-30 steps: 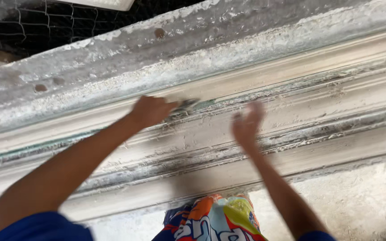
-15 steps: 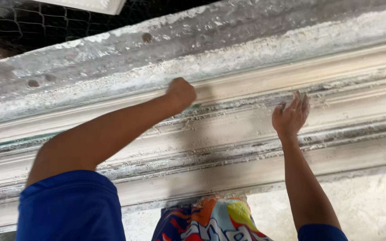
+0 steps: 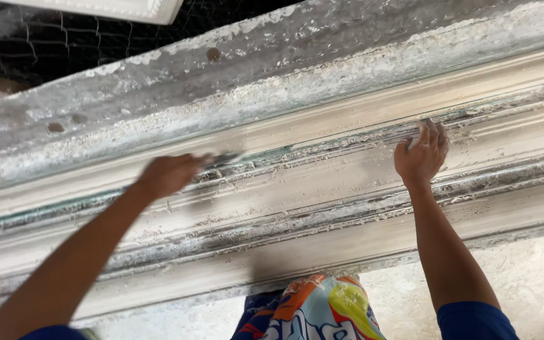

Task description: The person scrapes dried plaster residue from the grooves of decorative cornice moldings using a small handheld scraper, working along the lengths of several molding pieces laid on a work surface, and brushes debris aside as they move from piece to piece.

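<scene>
Fingers point(image 3: 434, 133) of my right hand point(image 3: 420, 157) lie flat, gripping nothing, bracing on the plaster moulding point(image 3: 322, 182); left hand point(image 3: 168, 175) clenches a blurred tool point(image 3: 225, 157) pressed into its upper groove, so it tracks the profile.

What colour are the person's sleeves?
Blue sleeves, seen best in the head view, at the bottom right.

the long moulding point(image 3: 322, 189) is seen as matt, chalky plaster, crusted rough with white flakes; wire mesh point(image 3: 45, 50) is seen above, and glossy printed cloth point(image 3: 316, 311) below.
</scene>
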